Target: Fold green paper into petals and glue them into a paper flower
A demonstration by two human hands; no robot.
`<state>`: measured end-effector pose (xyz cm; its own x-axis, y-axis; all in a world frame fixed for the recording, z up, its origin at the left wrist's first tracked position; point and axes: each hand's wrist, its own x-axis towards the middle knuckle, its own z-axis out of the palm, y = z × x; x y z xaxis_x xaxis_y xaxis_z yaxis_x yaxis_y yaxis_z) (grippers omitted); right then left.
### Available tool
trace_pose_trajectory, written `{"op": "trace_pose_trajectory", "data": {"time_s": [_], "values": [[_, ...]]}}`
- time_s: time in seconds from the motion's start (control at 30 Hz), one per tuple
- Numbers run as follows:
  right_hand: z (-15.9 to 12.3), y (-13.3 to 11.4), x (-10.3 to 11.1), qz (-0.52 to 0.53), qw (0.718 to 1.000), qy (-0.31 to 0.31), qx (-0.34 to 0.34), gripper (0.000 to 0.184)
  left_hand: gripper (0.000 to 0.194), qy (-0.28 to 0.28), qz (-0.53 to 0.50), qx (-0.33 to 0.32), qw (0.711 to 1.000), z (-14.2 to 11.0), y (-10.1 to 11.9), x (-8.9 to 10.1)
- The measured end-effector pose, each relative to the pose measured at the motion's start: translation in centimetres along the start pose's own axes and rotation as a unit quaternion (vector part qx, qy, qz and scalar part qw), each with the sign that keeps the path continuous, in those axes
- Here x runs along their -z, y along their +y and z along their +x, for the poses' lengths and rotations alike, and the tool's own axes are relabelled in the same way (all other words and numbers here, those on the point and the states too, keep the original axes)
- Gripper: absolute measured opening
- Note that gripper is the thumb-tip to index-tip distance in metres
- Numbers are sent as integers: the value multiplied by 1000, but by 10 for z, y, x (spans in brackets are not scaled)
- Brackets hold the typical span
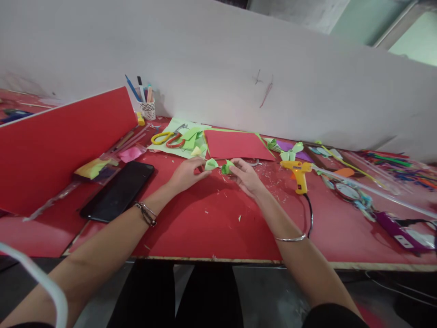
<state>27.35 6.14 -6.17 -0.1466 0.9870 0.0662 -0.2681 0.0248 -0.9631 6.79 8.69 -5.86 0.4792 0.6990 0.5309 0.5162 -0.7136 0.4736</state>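
Note:
Over the red tabletop (211,223), my left hand (187,174) pinches a pale green piece of curled paper (211,164) between thumb and fingers. Close beside it, my right hand (245,175) grips a brighter green piece of curled paper (226,167). A small gap shows between the two pieces. Just behind my hands lies a red sheet of paper (239,143) with a green edge under it. Yellow-handled scissors (161,137) and red-handled scissors (175,141) rest on pale green paper to the left, near green paper strips (191,136).
A yellow glue gun (298,176) with a black cord stands at right, near folded green paper (292,151). Far right are a purple power strip (403,232) and colourful pipe cleaners (399,166). Left are a black phone (118,191), a red board (75,146) and a pen cup (148,110).

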Motion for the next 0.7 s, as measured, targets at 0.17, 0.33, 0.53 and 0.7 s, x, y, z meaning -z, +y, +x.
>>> {"op": "trace_pose_trajectory", "data": {"time_s": [0.17, 0.33, 0.53, 0.7], "values": [[1, 0, 1, -7, 999, -21, 30, 34, 22, -2, 6, 7, 1000, 0, -1, 0], [2, 0, 3, -21, 999, -11, 27, 24, 23, -2, -1, 4, 1000, 0, 0, 2], [2, 0, 2, -33, 999, 11, 33, 22, 24, -5, -4, 1, 1000, -1, -1, 1], [3, 0, 0, -33, 999, 33, 24, 27, 21, -3, 13, -13, 1000, -1, -5, -2]]}}
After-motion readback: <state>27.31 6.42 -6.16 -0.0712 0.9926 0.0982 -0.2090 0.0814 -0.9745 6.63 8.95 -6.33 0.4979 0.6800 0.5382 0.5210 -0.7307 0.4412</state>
